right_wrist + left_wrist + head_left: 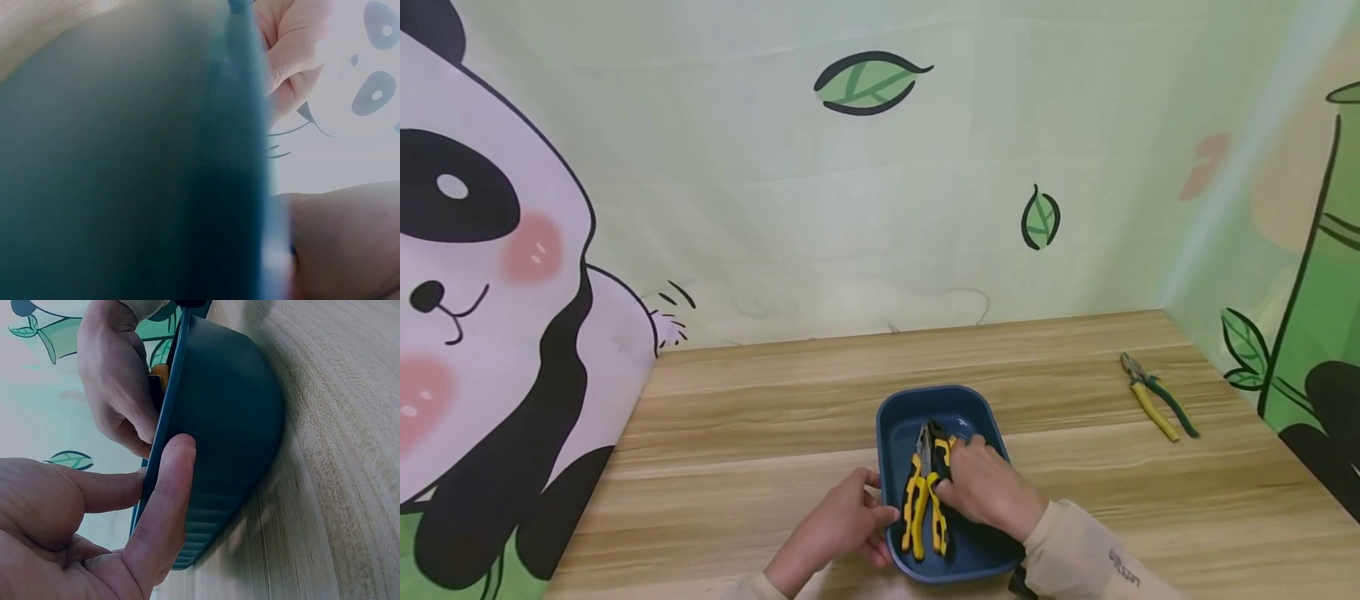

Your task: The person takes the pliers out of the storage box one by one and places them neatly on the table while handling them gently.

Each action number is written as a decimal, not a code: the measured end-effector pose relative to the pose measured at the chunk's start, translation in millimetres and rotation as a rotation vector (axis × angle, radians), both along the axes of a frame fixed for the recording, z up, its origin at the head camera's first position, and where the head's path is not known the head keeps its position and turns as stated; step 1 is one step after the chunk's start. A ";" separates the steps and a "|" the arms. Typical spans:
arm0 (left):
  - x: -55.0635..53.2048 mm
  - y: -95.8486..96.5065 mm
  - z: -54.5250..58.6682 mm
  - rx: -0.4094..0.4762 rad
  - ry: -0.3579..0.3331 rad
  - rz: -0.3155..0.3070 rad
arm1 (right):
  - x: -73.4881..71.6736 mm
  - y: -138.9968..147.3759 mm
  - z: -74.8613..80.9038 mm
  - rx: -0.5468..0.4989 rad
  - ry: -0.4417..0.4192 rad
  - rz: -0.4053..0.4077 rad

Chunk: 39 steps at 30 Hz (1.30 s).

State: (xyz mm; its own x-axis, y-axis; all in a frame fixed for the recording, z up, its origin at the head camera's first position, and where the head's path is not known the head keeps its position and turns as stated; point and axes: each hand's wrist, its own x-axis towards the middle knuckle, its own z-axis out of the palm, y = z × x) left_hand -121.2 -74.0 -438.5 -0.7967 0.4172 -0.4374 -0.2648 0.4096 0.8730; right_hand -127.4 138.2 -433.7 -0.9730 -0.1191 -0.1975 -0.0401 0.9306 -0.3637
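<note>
A dark blue tray (pixel 977 546) sits on the wooden table. My left hand (pixel 853 517) pinches its left rim, thumb over the edge and fingers against the outer wall (pixel 231 400). Inside lie pliers with yellow and black handles (pixel 919 517), their jaws toward the far end. Right beside them is a second pair of yellow-and-black pliers (pixel 941 457), partly covered by my right hand (pixel 988 487). That hand reaches into the tray with fingers curled round this second pair's handles. In the right wrist view the blurred tray wall (pixel 125 162) blocks most of the grip.
Another pair of pliers, with one yellow and one green handle (pixel 1160 410), lies on the table (pixel 737 417) to the right of the tray. A printed cloth with a panda and leaves (pixel 760 183) stands behind and at both sides.
</note>
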 end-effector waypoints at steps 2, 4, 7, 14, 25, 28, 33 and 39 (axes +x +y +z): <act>0.1 -0.3 -0.2 0.004 -0.001 -0.001 | -0.7 1.2 0.5 -0.015 0.002 0.010; 0.4 -0.4 0.0 0.009 0.000 -0.003 | -1.3 2.1 1.6 -0.026 0.000 0.016; 0.9 -0.1 0.3 0.014 0.003 -0.006 | -2.2 3.2 2.6 -0.035 0.006 0.031; 1.2 -0.3 0.2 0.009 0.011 -0.005 | -2.2 3.7 1.2 -0.068 -0.049 0.028; 0.2 -0.3 -0.8 -0.009 0.013 -0.006 | -2.6 4.2 2.7 -0.085 -0.058 0.010; 0.3 -0.3 0.2 -0.005 0.017 -0.008 | -3.4 4.1 3.9 -0.089 -0.069 0.001; 0.7 0.1 1.1 -0.001 0.021 -0.008 | -4.5 4.9 4.4 -0.099 -0.084 -0.015; 1.6 0.3 0.9 0.004 0.022 -0.009 | -5.5 6.9 4.2 -0.116 -0.129 -0.027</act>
State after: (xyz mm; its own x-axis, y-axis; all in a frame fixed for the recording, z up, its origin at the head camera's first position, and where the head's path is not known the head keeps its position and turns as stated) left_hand -119.6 -73.6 -437.5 -0.8024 0.4256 -0.4183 -0.2420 0.4087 0.8800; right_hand -132.9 145.1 -429.5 -0.9438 -0.1222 -0.3072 0.0387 0.8820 -0.4697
